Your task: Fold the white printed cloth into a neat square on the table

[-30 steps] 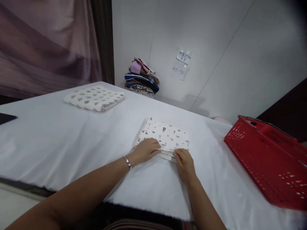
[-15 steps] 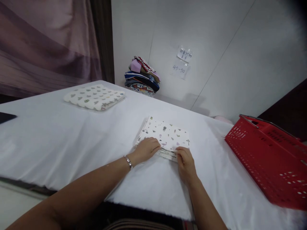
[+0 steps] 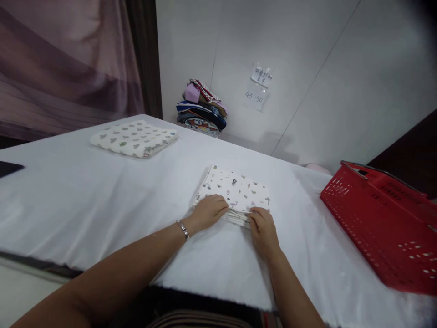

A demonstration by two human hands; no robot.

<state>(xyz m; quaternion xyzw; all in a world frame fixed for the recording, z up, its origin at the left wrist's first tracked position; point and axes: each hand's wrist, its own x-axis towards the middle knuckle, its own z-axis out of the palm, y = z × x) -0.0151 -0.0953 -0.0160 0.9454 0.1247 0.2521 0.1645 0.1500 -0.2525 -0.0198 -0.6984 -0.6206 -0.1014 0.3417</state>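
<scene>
A folded white cloth with small printed figures lies on the white-covered table in front of me. My left hand, with a bracelet at the wrist, rests on its near left corner, fingers curled over the top layer. My right hand grips the near right edge, fingers closed on the stacked layers. The cloth's far half is uncovered.
A second folded cloth with a grey-green print lies at the far left. A pile of coloured fabrics sits against the wall, below paper notes. A red plastic basket stands at the right. A dark flat object shows at the left edge.
Both hands stay on the cloth's near edge; they and the cloth have barely shifted. The view has moved slightly.
</scene>
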